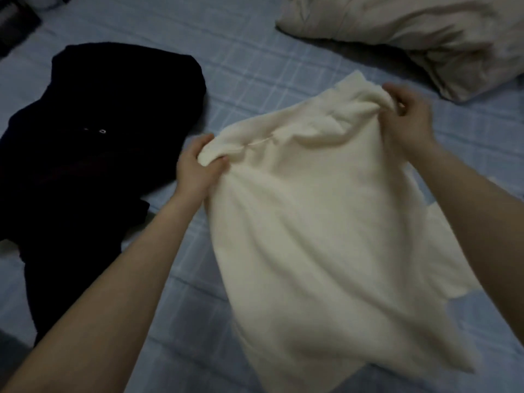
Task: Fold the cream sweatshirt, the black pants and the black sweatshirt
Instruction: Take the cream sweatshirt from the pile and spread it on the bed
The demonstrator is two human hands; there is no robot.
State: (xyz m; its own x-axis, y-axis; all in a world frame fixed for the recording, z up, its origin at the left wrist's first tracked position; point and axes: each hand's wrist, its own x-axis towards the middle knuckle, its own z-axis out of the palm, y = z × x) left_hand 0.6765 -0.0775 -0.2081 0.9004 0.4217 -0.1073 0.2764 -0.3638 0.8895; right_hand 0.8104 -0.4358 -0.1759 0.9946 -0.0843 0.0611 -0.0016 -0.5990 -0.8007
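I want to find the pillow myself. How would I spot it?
Start from the blue checked bedsheet and look to its far right corner. The pillow lies there, puffy and pale beige. Unlike the cream sweatshirt, no hand holds it.

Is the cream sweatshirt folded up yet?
No. The cream sweatshirt hangs loose and rumpled, bunched at its top edge in the left hand and right hand.

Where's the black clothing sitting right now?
In the head view, the black clothing lies heaped on the blue checked bedsheet, at the left, just beyond the left hand.
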